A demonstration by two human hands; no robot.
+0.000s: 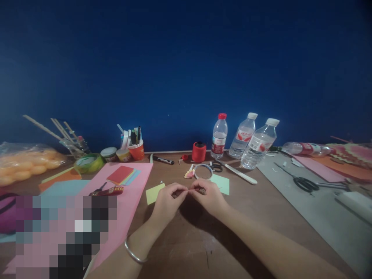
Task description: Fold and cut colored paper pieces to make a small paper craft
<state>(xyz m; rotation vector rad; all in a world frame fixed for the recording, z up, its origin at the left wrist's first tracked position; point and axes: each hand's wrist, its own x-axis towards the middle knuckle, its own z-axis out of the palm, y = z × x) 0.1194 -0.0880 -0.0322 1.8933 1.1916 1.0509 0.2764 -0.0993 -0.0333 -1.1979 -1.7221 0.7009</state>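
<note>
My left hand (172,197), with a silver bangle on its wrist, and my right hand (208,197) meet fingertip to fingertip above the brown table. Both are closed in a pinch; whatever lies between the fingertips is too small to make out. A yellow paper square (155,193) lies beside my left hand. Just behind my right hand are a roll of tape (203,166) and a light green paper (221,185), partly hidden. A small pink and yellow folded paper fan (190,173) rests left of the tape roll.
Behind stand a red thread spool (199,152), a red-capped bottle (219,138) and two white-capped bottles. Pink sheets (133,174), coloured papers and a cup of pens (136,150) are at left. Black scissors (305,184) lie on a grey mat (293,209) at right.
</note>
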